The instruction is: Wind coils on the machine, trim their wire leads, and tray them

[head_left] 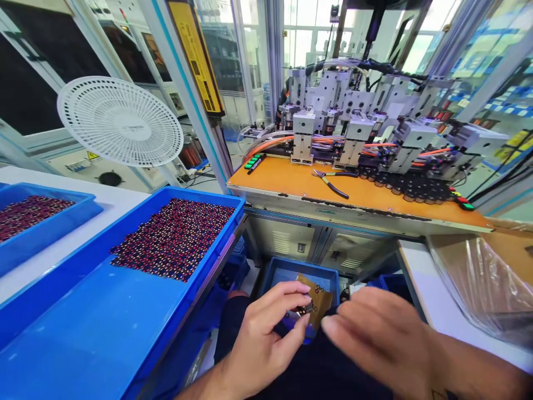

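Dark and shiny like metal, a small blocky part point(307, 307) is between the thumb and the fingertips of the left hand point(272, 322), over the blue plastic bin point(287, 271) at the person's lap. From where I stand, I see this hand closed in a pinch, with the other fingers bent loosely. The right hand point(378, 333) is just beside it, with the fingers curled, but it is blurred, so I cannot tell how closed it is or if it has something.

I judge that this part is light and stiff; it should not bend under normal pressure. Its faces look smooth, so it could slip or turn if the fingers are not dry. The best place to take hold is, I think, on two opposite sides, near the middle, with the edges left free. Whether it is fragile, I cannot say, because the fingers cover much of it.

Below the hands, a brown flat sheet point(322, 305) lies in the bin with a little cluster of tiny pieces point(319, 289) on it. To the left, a long blue plastic tray point(83, 322) carries many small dark pieces with red and pale spots point(175, 236), packed closely together. On the orange-topped counter point(270, 175) ahead lie pliers with yellow-and-black handles point(333, 183).
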The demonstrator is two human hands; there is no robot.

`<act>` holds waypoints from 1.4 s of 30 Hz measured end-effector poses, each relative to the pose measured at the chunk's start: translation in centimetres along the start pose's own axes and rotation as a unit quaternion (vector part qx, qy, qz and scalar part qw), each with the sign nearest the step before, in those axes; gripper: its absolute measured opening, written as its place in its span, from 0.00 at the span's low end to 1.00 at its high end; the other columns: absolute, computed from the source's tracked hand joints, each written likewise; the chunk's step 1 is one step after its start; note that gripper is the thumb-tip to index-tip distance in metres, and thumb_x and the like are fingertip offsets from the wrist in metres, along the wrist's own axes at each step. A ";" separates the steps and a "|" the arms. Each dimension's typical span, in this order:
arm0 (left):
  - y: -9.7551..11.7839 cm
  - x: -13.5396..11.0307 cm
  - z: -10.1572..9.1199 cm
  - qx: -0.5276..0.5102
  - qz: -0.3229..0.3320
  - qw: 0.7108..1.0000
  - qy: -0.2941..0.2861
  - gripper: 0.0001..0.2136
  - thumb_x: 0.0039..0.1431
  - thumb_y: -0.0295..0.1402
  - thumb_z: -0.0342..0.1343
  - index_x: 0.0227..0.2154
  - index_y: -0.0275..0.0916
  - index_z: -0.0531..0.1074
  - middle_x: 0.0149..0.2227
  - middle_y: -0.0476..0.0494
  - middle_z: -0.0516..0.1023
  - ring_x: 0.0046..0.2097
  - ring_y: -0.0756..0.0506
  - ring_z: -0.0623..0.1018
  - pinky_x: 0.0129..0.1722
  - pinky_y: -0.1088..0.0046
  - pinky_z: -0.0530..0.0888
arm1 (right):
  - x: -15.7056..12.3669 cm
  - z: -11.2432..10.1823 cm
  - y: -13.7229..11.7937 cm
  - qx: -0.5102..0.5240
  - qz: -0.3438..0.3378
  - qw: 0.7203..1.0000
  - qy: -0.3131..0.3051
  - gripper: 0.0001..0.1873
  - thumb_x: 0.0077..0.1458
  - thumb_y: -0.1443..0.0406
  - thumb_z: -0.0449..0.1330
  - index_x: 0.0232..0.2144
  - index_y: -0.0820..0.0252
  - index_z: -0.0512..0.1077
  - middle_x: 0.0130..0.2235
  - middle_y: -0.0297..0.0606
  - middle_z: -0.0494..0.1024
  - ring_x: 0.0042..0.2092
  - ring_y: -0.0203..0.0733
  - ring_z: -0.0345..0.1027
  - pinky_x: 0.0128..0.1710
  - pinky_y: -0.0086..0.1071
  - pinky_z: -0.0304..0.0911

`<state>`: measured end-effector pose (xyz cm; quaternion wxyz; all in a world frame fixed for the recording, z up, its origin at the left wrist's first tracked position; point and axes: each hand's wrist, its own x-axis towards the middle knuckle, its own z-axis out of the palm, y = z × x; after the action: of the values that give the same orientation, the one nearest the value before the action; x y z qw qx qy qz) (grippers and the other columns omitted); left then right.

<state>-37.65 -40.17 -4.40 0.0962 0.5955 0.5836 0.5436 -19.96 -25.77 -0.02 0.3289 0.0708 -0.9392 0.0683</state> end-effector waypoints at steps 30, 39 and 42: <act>-0.7 -1.2 -1.8 -0.091 -0.050 0.988 0.118 0.10 0.55 0.21 0.61 0.36 0.43 0.80 0.43 0.41 0.82 0.45 0.43 0.81 0.44 0.68 0.79 | 10.2 3.7 23.1 -0.212 0.317 0.904 -0.192 0.20 0.63 0.53 0.59 0.47 0.64 0.71 0.49 0.43 0.73 0.51 0.48 0.68 0.52 0.47 0.63; -0.9 -1.6 -2.2 -0.149 -0.108 0.971 0.150 0.09 0.56 0.23 0.61 0.35 0.44 0.80 0.45 0.42 0.81 0.44 0.45 0.80 0.40 0.74 0.78 | 6.5 1.4 20.3 -0.222 0.252 0.906 -0.257 0.25 0.58 0.53 0.60 0.48 0.69 0.72 0.46 0.56 0.74 0.48 0.57 0.67 0.48 0.43 0.63; -1.0 -1.5 -1.9 -0.170 -0.111 0.969 0.140 0.09 0.57 0.23 0.61 0.36 0.45 0.80 0.45 0.43 0.81 0.44 0.46 0.80 0.40 0.75 0.77 | 3.9 0.7 16.9 -0.214 0.241 0.916 -0.240 0.26 0.53 0.66 0.60 0.54 0.68 0.67 0.47 0.54 0.72 0.47 0.57 0.67 0.48 0.43 0.65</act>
<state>-39.28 -42.00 -5.24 0.1736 0.4196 0.5527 0.6989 -26.35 -9.60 0.51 0.0748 -0.2154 -0.9706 -0.0766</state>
